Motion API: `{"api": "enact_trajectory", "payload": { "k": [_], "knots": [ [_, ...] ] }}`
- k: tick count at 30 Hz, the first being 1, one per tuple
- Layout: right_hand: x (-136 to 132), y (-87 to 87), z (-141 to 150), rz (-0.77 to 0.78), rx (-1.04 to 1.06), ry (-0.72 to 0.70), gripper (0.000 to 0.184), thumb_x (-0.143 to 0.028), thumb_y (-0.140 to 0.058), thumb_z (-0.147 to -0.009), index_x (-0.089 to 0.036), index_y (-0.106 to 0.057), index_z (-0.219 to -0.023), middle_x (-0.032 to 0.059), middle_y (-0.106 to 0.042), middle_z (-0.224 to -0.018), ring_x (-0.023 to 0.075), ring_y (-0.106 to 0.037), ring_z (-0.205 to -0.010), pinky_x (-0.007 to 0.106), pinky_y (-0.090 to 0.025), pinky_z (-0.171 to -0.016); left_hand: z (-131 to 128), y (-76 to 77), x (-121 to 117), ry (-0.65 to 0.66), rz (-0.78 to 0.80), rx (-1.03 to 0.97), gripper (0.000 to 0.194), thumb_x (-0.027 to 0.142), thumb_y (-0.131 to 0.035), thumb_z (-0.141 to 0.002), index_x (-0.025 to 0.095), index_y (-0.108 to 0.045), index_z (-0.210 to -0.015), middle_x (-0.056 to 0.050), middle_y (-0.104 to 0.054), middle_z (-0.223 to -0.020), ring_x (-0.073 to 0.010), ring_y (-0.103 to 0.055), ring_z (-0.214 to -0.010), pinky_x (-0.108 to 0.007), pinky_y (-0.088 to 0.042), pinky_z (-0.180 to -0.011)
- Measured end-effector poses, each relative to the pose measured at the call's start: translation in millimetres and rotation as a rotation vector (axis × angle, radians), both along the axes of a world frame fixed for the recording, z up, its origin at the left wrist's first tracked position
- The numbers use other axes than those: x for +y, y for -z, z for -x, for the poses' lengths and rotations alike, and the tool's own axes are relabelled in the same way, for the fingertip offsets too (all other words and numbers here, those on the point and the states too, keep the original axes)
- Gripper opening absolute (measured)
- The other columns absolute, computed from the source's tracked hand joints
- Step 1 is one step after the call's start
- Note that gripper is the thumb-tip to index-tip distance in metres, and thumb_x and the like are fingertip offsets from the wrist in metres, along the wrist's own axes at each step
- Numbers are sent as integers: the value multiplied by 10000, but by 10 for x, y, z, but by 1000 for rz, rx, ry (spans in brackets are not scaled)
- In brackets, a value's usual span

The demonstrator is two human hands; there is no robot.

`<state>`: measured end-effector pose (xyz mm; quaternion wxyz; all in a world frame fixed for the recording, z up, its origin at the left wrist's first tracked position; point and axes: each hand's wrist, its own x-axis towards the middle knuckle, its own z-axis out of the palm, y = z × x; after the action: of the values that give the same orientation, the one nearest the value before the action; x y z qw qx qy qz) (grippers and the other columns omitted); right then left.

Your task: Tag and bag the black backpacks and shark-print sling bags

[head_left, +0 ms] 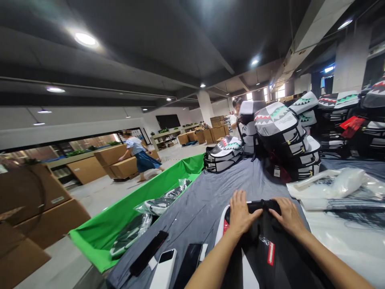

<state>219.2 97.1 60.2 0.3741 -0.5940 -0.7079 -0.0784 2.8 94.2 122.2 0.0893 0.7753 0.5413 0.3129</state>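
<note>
A black backpack (288, 261) with white trim and a bit of red at its left side lies on the grey-covered table in front of me. My left hand (240, 214) grips its top edge at the left, fingers over the edge and thumb on the near face. At the right of the same edge, my right hand (288, 216) is closed over it, fingertips partly hidden. Between the hands is a short black loop (264, 204). Below it, a red and white tag (271, 253) lies on the black fabric, beside a small clear plastic piece.
Shark-tooth-patterned backpacks (278, 128) are piled at the back right. Clear plastic bags (339, 224) lie at right. Phones (148, 253) and a white device (164, 269) lie at left, beside a green bin (99, 241) holding bagged backpacks. One person (136, 152) walks near cartons; another stands behind the piles.
</note>
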Motion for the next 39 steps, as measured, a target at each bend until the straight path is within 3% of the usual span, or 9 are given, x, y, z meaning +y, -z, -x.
{"api": "enact_trajectory", "payload": {
  "k": [3,6,12,17,23,28,31,34,39],
  "knots": [
    [-26,22,19,-42,-26,-46,366,-449,-456,-962,-216,-647,-1169,116,-696,-1125,287,-628,-1077,438,-492,-898,348,99,89,76,85,103,855,600,-826,-674,133,-566,-1341,-214,-529,-1450,-430,-375,-1429,-579,-266,-1188],
    [-72,37,10,-72,-47,-78,388,-432,-382,-1001,-221,-656,-1178,108,-699,-1130,275,-620,-1075,449,-479,-932,481,243,132,165,62,37,820,448,-899,-604,177,-590,-1313,-152,-571,-1396,-353,-500,-1316,-487,-375,-1143],
    [-321,186,-58,-167,-162,-130,582,-625,-394,-969,-169,-645,-1229,158,-690,-1147,324,-601,-1111,502,-481,-974,542,327,-141,244,-31,75,385,351,-663,-894,219,-613,-1252,-93,-625,-1232,-263,-547,-1180,-420,-439,-1068],
    [-674,299,-10,-51,-221,-185,667,-724,-474,-905,-158,-666,-1203,188,-685,-1153,358,-593,-1133,533,-458,-1013,684,564,-447,286,27,123,438,267,-618,-899,234,-569,-1333,-107,-602,-1284,-276,-529,-1212,-433,-430,-1077],
    [-445,361,29,251,-395,-261,825,-791,-374,-912,-83,-669,-1215,219,-684,-1139,362,-587,-1103,519,-440,-1037,486,842,89,231,268,118,277,265,-624,-909,205,-678,-1174,-107,-651,-1144,-282,-563,-1162,-413,-421,-1063],
    [59,428,-105,309,-389,-198,925,-852,-351,-866,-67,-640,-1261,237,-650,-1224,375,-579,-1147,511,-447,-1035,253,666,480,155,313,101,310,366,-626,-919,185,-697,-1161,-118,-671,-1133,-290,-587,-1153,-391,-421,-1053],
    [214,465,-115,290,-361,-137,891,-858,-344,-855,-95,-668,-1182,233,-670,-1126,383,-605,-1046,530,-496,-921,107,509,266,139,306,83,562,570,-576,-923,196,-616,-1340,-164,-602,-1359,-336,-531,-1300,-420,-405,-1083],
    [287,513,-63,271,-329,-81,797,-798,-354,-889,-115,-667,-1155,230,-667,-1092,384,-602,-1030,533,-503,-881,-108,539,-186,161,336,55,896,773,-515,-853,196,-412,-1531,-232,-319,-1615,-460,-229,-1504,-636,-227,-1161],
    [308,428,-84,228,-288,-47,532,-515,-320,-1002,-140,-652,-1185,202,-651,-1192,339,-579,-1160,478,-492,-973,-316,704,-559,270,358,155,837,705,-459,-924,135,-419,-1536,-253,-243,-1639,-422,-106,-1550,-678,-34,-1199]
  ]
}}
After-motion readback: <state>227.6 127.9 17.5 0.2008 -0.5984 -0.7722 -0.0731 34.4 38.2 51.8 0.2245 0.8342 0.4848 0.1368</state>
